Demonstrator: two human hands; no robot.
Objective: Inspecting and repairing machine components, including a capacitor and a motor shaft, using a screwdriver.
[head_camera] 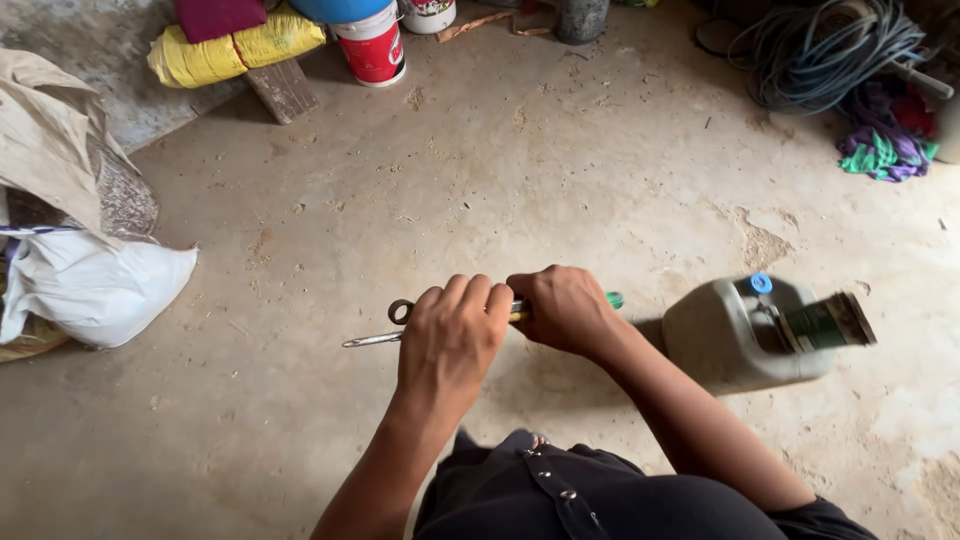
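1. I see a long thin metal tool with a ring and a pointed tip (385,325) held level above the concrete floor (520,170), at the middle of the view; most of its length is hidden under the hands.
2. My left hand (452,335) is clamped over its middle, knuckles up, so I cannot make out what lies beneath.
3. My right hand (565,308) is closed around the yellowish handle part; only a green end (614,299) pokes out past it.
4. Just right stands a grey plastic jerrycan with a blue cap (730,335), a blurred greenish packet (828,321) on it.
5. At left, a white sack (95,285) is partly cut off by the edge.
6. Top right, coiled grey hose (820,50) and crumpled coloured cloth (885,145).
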